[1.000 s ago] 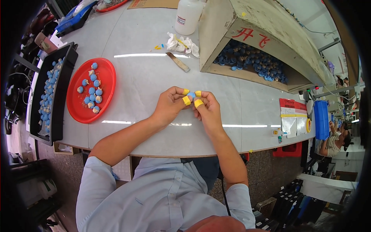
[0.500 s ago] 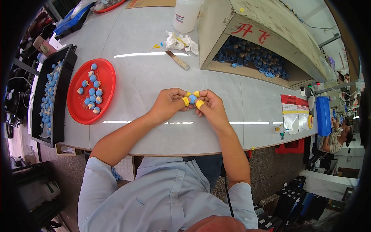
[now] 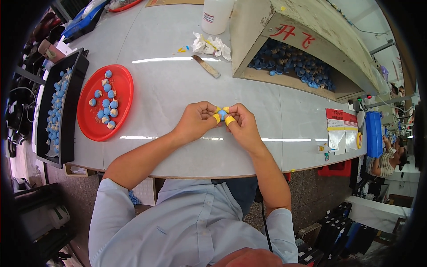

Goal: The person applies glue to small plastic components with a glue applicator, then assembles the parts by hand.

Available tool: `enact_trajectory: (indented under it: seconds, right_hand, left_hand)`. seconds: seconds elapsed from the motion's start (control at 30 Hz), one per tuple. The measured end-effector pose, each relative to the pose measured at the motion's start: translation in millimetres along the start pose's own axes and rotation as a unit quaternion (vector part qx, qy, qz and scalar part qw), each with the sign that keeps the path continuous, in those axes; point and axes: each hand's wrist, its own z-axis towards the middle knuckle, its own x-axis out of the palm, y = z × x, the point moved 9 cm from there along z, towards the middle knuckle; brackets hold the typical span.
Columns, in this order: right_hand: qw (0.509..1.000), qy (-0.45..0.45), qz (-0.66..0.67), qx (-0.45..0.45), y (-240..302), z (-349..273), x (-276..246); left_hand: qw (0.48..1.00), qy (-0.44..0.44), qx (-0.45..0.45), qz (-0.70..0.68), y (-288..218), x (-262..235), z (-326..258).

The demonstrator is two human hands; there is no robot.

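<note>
Pinching one small blue piece (image 3: 222, 114) between both hands above the grey table (image 3: 178, 89): my left hand (image 3: 197, 120) and right hand (image 3: 241, 124) pressed together, yellow-capped fingertips (image 3: 216, 118) closed around it. Step, by my judgement: working this piece. Next calls for a steady grip; red plate (image 3: 122, 86) of blue pieces lies to my left.

The small blue piece (image 3: 222, 114) is showing only as a sliver between the yellow-taped fingers (image 3: 216, 118); its shape is staying too covered to tell. The left hand (image 3: 196, 120) and right hand (image 3: 242, 125) are curling inward, hiding their palms. At 12 o'clock, the white bottle (image 3: 217, 15) is being cut off by the upper edge. At 1 o'clock, the cardboard box (image 3: 284, 42) is shading its blue pieces (image 3: 289, 66), making single ones too small to separate. At 9 o'clock, the black tray (image 3: 73, 107) is fading into the dark rim.
</note>
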Motion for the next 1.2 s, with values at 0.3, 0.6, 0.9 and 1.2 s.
enact_trajectory:
  seconds: [0.3, 0.6, 0.9, 1.2]
  right_hand:
    - [0.999, -0.014, -0.031, -0.025, 1, -1, 0]
    - [0.998, -0.016, -0.043, -0.041, 0, 0, -1]
    - [0.994, -0.027, -0.078, -0.078, 11, -1, 1]
    - [0.993, -0.026, -0.086, -0.069, 10, -1, 1]
  left_hand:
    - [0.999, -0.015, 0.031, -0.012, 2, -2, -1]
    - [0.999, -0.005, 0.029, 0.022, 2, -1, -1]
    - [0.999, -0.013, 0.043, 0.004, 1, -2, 0]
    - [1.0, -0.013, 0.012, 0.004, -3, 0, -1]
